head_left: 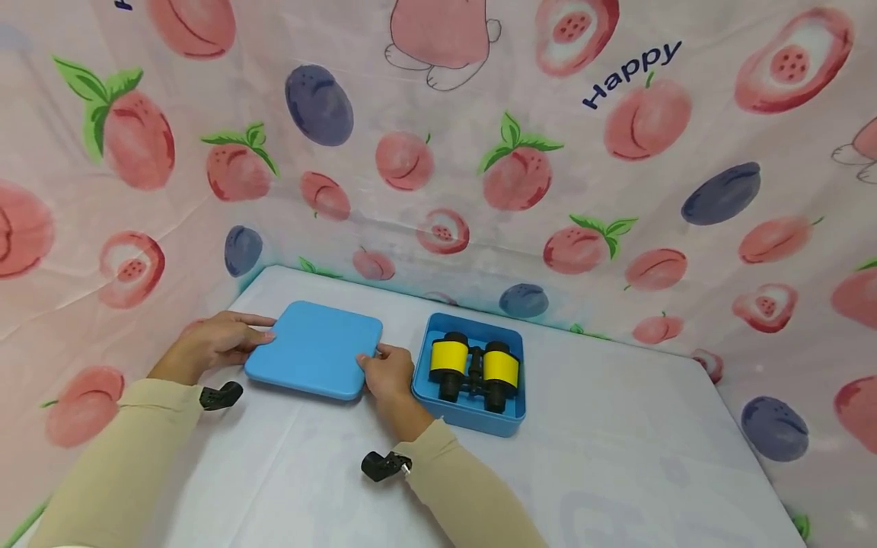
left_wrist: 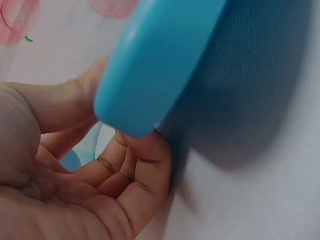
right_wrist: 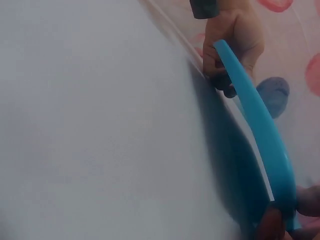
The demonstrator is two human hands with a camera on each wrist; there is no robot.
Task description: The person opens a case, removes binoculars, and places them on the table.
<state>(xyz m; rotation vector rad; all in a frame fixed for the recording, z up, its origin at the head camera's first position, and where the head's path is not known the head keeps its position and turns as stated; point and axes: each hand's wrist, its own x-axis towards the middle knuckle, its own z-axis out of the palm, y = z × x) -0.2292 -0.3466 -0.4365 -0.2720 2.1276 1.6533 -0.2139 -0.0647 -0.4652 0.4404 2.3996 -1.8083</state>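
Note:
A flat blue lid [head_left: 315, 350] with rounded corners is held between both hands, just above the table. My left hand [head_left: 215, 344] pinches its left edge, thumb on top; the left wrist view shows curled fingers under the lid's rim [left_wrist: 150, 75]. At the opposite edge my right hand [head_left: 389, 374] grips the lid, thumb on its upper face. In the right wrist view the lid [right_wrist: 265, 130] appears edge-on, with a shadow below it. Right beside the right hand stands an open blue box [head_left: 473, 423]. Binoculars, black with yellow barrels [head_left: 449, 356], lie inside it.
A white cloth covers the table [head_left: 617, 441]. Fruit-printed fabric [head_left: 452, 167] hangs behind it and along the sides. Black camera mounts [head_left: 385, 466] stick out at both wrists, near the sleeves.

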